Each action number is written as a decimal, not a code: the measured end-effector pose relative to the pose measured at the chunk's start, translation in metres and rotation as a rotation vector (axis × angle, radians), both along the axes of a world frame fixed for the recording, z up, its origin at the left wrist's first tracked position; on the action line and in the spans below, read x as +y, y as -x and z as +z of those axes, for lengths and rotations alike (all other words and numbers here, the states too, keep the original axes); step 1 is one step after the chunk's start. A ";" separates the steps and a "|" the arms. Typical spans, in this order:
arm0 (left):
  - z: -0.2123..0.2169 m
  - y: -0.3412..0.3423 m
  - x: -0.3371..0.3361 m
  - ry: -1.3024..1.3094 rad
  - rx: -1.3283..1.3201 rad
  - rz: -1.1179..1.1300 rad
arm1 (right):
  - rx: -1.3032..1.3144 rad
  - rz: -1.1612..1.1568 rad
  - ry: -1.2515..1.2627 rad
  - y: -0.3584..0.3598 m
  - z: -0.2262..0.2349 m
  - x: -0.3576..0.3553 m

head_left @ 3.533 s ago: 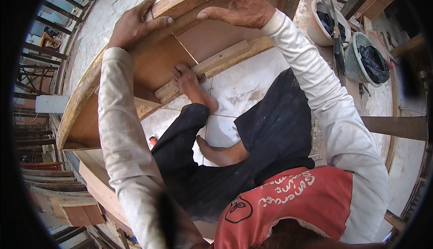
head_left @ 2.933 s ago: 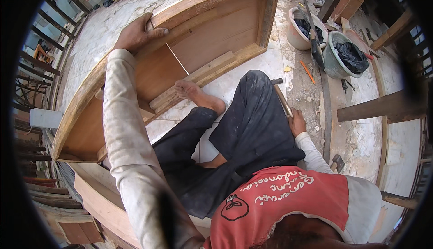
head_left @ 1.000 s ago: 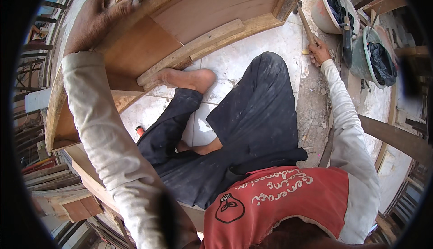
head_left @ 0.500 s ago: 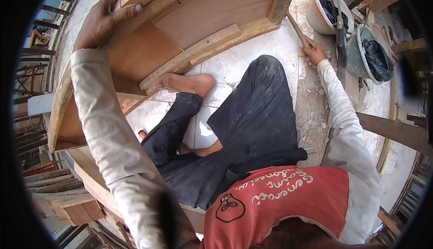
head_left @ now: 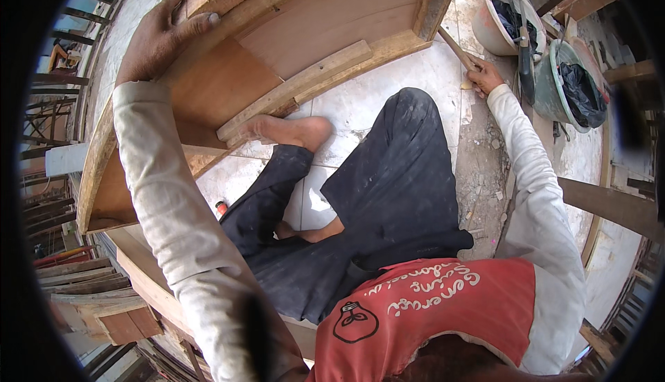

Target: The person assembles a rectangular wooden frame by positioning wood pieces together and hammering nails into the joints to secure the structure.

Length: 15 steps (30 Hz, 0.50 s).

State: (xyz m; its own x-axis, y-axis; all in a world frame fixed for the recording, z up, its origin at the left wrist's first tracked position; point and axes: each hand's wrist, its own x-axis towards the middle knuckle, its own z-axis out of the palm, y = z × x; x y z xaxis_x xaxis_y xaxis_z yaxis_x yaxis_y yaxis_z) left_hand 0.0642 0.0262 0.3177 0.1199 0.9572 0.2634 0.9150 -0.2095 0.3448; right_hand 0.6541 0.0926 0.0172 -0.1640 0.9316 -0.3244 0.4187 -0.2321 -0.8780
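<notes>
Both arms (head_left: 176,195) reach forward, left hand (head_left: 158,41) clasping the wooden frame (head_left: 260,1), right hand (head_left: 486,77) curled round a handle (head_left: 454,46).

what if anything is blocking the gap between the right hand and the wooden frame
Nothing visible blocks it: the right hand holds a wooden handle that spans the gap toward the right end of the wooden frame. The handle's far end is out of sight there.
</notes>
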 end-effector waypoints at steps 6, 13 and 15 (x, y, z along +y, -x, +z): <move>0.005 -0.010 -0.002 0.054 0.034 -0.006 | 0.075 -0.013 0.026 0.015 -0.006 -0.009; 0.000 -0.001 0.006 0.027 0.043 -0.009 | 0.082 -0.048 0.008 0.027 -0.007 -0.021; -0.004 0.010 0.005 0.021 0.003 0.026 | 0.135 -0.054 0.053 0.028 -0.002 -0.026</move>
